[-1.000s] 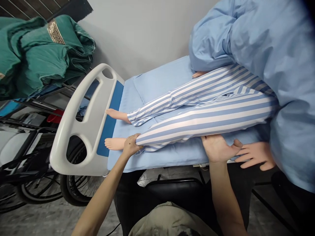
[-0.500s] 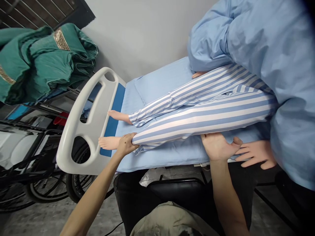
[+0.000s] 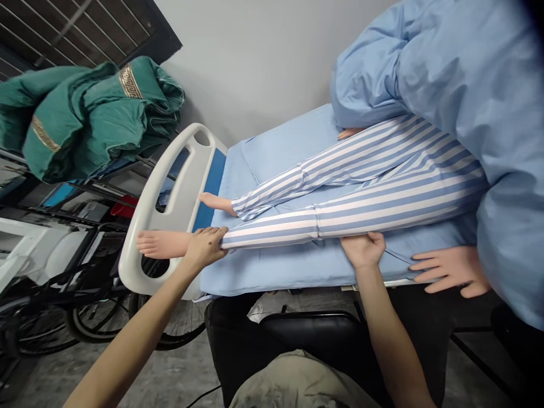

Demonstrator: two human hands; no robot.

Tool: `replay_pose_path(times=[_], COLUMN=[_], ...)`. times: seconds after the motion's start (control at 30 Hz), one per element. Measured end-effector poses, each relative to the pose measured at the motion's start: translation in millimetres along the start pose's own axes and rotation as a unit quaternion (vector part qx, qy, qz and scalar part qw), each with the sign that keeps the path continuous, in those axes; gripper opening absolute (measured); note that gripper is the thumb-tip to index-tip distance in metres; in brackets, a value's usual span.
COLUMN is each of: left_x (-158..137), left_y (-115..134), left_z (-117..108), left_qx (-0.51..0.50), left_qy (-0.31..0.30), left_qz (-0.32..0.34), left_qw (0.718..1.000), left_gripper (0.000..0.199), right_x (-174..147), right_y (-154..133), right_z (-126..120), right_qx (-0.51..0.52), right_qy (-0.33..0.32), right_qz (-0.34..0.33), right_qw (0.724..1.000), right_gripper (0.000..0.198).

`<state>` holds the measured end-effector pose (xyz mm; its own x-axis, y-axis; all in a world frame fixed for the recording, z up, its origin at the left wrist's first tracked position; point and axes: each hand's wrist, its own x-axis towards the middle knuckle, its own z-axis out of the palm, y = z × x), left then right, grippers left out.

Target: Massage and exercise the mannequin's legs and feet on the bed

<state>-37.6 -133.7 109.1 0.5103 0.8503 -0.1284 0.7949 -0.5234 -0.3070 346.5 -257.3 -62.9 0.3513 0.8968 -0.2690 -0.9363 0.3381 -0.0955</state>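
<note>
A manikin in a blue jacket (image 3: 450,79) and blue-and-white striped trousers (image 3: 382,215) lies on a bed. My left hand (image 3: 206,247) is wrapped over the ankle of its near leg, at the trouser cuff. The near bare foot (image 3: 164,243) sticks out past that hand, in front of the footboard. My right hand (image 3: 363,249) is palm up under the near thigh, close to the knee, bearing the leg; its fingers are hidden beneath the cloth. The far foot (image 3: 216,203) rests on the sheet. To the right of my right hand is the manikin's own hand (image 3: 453,271), fingers spread.
The bed has a light blue sheet (image 3: 272,269) and a white footboard (image 3: 131,249) at the left. Green folded cloth (image 3: 106,119) is piled on a rack beyond it. Wheelchair wheels (image 3: 178,323) stand below. A black chair (image 3: 314,334) is close in front of me.
The manikin's near leg has come up and its foot now overlaps the footboard. My right hand has slid further under the thigh. The whole view has shifted slightly.
</note>
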Motion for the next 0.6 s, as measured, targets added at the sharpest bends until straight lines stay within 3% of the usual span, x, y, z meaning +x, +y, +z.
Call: replay_pose_path(times=[0.17, 0.33, 0.6], left_x=[9.7, 17.2, 18.7], left_y=[22.6, 38.0, 33.9], left_z=[33.7, 69.7, 82.9], left_qx=[-0.002, -0.036, -0.071], left_qy=[-0.080, -0.110, -0.090], left_qz=[0.000, -0.011, -0.022], left_qw=[0.997, 0.993, 0.993], left_gripper=[0.041, 0.046, 0.048], right_x=[7.8, 9.4, 6.1], right_y=[-0.8, -0.6, -0.5], right_z=[-16.4, -20.7, -18.7], right_qx=[-0.014, -0.030, -0.017], right_qy=[0.039, 0.048, 0.023], right_qz=[-0.002, -0.008, -0.013], right_qw=[0.999, 0.998, 1.000], right_gripper=[0.045, 0.038, 0.043])
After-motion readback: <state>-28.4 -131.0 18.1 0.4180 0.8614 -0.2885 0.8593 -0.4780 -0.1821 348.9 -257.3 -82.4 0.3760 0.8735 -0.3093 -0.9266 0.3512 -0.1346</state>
